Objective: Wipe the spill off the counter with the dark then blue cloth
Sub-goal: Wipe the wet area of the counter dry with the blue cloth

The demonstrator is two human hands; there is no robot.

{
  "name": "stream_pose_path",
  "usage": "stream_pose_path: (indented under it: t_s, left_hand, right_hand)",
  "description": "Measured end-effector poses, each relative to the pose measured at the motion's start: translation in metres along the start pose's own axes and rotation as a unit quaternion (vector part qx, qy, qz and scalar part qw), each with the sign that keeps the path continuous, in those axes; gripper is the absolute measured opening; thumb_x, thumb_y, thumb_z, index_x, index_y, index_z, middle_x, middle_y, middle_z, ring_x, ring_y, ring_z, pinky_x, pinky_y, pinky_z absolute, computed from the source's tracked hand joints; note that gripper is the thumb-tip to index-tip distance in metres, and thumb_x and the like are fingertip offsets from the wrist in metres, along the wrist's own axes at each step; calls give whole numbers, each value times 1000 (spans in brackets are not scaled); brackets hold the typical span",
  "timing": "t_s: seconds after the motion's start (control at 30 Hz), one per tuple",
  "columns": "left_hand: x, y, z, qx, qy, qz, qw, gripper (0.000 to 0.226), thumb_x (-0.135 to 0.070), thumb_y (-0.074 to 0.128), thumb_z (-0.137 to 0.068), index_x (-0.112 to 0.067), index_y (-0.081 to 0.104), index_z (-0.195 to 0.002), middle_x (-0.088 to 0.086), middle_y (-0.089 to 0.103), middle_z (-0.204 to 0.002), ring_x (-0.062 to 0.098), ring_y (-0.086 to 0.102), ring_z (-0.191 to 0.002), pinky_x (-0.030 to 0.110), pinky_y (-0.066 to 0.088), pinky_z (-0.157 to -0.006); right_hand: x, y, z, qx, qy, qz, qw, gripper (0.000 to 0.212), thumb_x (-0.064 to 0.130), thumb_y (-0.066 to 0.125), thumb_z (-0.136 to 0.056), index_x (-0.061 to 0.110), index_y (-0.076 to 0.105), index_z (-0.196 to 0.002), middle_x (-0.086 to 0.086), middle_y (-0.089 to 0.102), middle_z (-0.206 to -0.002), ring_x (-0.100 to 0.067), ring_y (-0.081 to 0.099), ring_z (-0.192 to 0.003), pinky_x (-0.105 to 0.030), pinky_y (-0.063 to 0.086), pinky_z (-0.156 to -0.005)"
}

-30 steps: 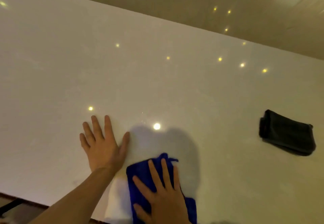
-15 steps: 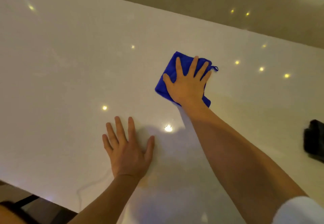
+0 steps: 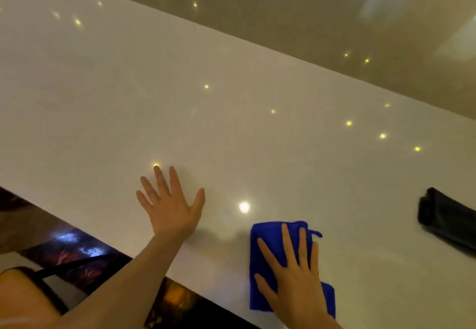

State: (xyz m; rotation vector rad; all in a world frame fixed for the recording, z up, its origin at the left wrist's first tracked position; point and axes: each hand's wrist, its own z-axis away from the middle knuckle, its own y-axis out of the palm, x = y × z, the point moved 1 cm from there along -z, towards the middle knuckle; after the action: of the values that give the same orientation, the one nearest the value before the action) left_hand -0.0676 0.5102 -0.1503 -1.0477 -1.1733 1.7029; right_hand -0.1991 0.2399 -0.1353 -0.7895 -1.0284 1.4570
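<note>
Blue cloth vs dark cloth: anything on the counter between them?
Nothing: bare counter between the blue cloth and dark cloth in the head view.

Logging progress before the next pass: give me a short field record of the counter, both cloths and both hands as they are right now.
surface: white glossy counter, ceiling lights reflected in it
blue cloth: blue cloth, folded, flat on the counter near its front edge
dark cloth: dark cloth, folded, lying apart at the far right, partly cut off by the frame
right hand: right hand pressed flat on the blue cloth, fingers spread
left hand: left hand flat on the bare counter, holding nothing
spill: no liquid visible; glare makes it hard to tell
stage: blue-cloth wipe
</note>
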Motion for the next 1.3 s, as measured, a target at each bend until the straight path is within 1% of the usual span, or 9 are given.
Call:
stream_pose_path:
  t_s: [0.13, 0.23, 0.37, 0.53, 0.67, 0.83, 1.0, 1.2, 1.3]
  left_hand:
    - [7, 9, 5, 13, -4, -37, 999, 93, -75, 13, -88, -16, 0, -159, 18, -8, -167, 47, -14, -150, 65, 2, -120]
    - [8, 11, 3, 8, -2, -50, 999, 91, -73, 14, -91, -15, 0, -159, 20, -5, -167, 47, -12, -150, 64, 3, -121]
    - [11, 14, 1, -14, -4, -1, 1000, 83, -70, 15, -91, -21, 8, -158, 15, 0, -168, 42, -11, -152, 60, 3, -122]
    - [15, 19, 1, -38, 1, 12, 999, 81, -72, 19, -92, -27, 7, -158, 9, 1, -169, 37, -12, -153, 56, -2, -123]
    - [15, 15, 1, -25, 2, 2, 1000, 81, -71, 16, -92, -25, 6, -158, 11, -1, -169, 39, -11, -153, 57, -2, -123]
    - [10, 11, 6, -23, 10, -11, 1000, 80, -65, 25, -94, -19, 15, -158, 18, 12, -167, 47, 3, -152, 63, 11, -120]
    - [14, 14, 0, -10, -3, -11, 1000, 81, -68, 23, -91, -23, 10, -157, 14, 5, -168, 45, -4, -152, 62, 4, -121]
    - [14, 18, 3, -1, -6, -20, 1000, 82, -67, 17, -92, -19, 3, -156, 18, -1, -167, 48, -7, -151, 63, -1, -121]
    - [11, 17, 6, -11, 6, -27, 1000, 82, -67, 18, -92, -18, 2, -156, 19, -2, -167, 48, -7, -150, 63, -3, -120]
  right_hand:
    - [31, -1, -9, 2, 41, -34, 999, 87, 80, 48, -70, 39, 43, -148, -24, 37, -159, -60, 27, -141, -61, 5, -115]
    - [64, -18, -62, -17, -4, -50, 999, 83, 79, 44, -78, 40, 41, -150, -24, 32, -162, -61, 23, -143, -71, 11, -114]
    - [107, -66, -221, -110, -27, -73, 991, 72, 72, 27, -91, 46, 22, -157, -20, 9, -170, -56, 0, -150, -72, 5, -118]
    - [140, -114, -355, -100, -10, -39, 994, 75, 75, 18, -90, 45, 16, -159, -17, 1, -171, -55, -6, -151, -69, -2, -120]
    - [122, -93, -296, -120, -31, -36, 992, 70, 68, 21, -97, 39, 14, -160, -16, 5, -171, -50, -3, -153, -66, 5, -121]
    - [56, -10, -88, -114, 28, -61, 991, 69, 64, 31, -98, 42, 12, -160, -13, 11, -171, -48, -2, -154, -65, 9, -122]
    - [4, 44, 53, -53, 86, -34, 994, 72, 64, 33, -95, 41, 14, -160, -9, 2, -172, -48, 2, -154, -67, 16, -116]
    - [29, 3, -45, -134, 128, -103, 977, 69, 63, 40, -93, 41, 29, -157, -16, 13, -170, -52, 0, -153, -70, 9, -120]
    - [48, -35, -138, -122, 133, -132, 975, 69, 64, 33, -95, 43, 20, -159, -13, 1, -172, -50, -14, -152, -68, -7, -119]
